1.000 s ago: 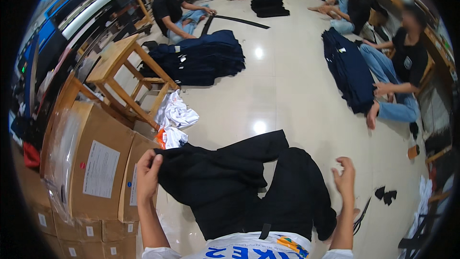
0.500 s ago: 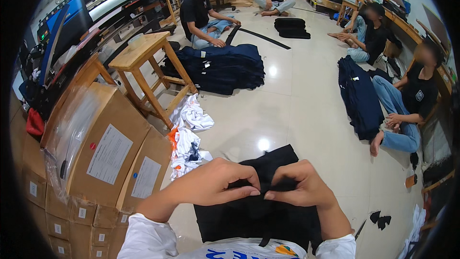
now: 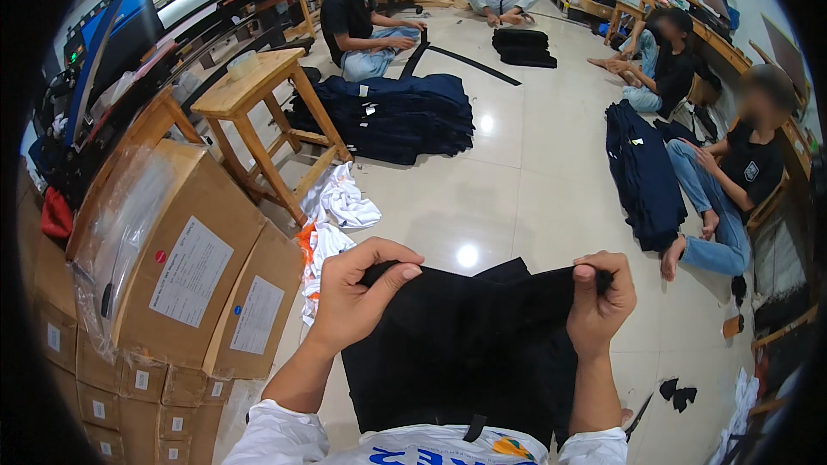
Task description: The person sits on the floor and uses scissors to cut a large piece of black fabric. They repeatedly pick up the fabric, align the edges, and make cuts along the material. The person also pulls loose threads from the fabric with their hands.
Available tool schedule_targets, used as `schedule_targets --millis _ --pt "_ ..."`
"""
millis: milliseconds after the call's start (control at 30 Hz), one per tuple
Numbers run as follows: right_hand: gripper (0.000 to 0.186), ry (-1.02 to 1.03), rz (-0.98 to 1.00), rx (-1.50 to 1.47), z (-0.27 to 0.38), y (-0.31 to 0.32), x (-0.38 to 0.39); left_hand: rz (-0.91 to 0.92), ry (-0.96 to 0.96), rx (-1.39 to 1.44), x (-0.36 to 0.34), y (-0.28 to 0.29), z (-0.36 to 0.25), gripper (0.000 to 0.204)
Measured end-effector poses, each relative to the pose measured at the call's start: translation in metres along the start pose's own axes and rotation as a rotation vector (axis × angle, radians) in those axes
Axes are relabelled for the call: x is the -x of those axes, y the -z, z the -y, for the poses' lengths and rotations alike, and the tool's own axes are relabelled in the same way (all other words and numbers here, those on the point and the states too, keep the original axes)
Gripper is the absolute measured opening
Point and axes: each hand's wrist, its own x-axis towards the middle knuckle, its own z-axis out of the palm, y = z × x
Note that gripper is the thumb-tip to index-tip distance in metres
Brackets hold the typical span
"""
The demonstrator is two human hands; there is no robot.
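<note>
A piece of black cloth (image 3: pixel 465 336) hangs spread between my two hands, its upper edge pulled nearly straight. My left hand (image 3: pixel 362 293) pinches the upper left corner between thumb and fingers. At the upper right corner, my right hand (image 3: pixel 601 301) grips the same cloth, with a small bunched bit showing above the thumb. More black fabric (image 3: pixel 506 270) shows behind the held edge. The cloth's lower part reaches down toward my white shirt, and whether it is one piece with the fabric on my lap I cannot tell.
Cardboard boxes (image 3: pixel 185 267) are stacked at left beside a wooden stool (image 3: pixel 250 90). White cloths (image 3: pixel 340 202) lie near the stool. Navy garment piles (image 3: pixel 396 120) rest on the floor. Several people sit around. Black scraps (image 3: pixel 680 394) and a dark pointed tool (image 3: pixel 638 413) lie at right.
My hands have moved from close together at the middle to wide apart, drawing the cloth's edge out between them. The seated person at far left has raised a black strip.
</note>
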Motion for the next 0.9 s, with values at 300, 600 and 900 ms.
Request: schedule_targets --millis 300,600,900 --pt "0.016 0.133 0.408 0.093 0.051 -0.022 -0.012 0.43 -0.228 -0.337 -0.021 -0.002 -0.003 0.049" --pt "0.047 -0.167 0.603 -0.043 0.027 -0.018 -0.013 0.61 -0.076 -0.153 -0.005 -0.023 0.013 0.016" --pt "0.022 -0.303 0.869 -0.048 0.012 -0.028 0.014 0.666 -0.041 -0.148 -0.009 -0.018 0.02 0.021"
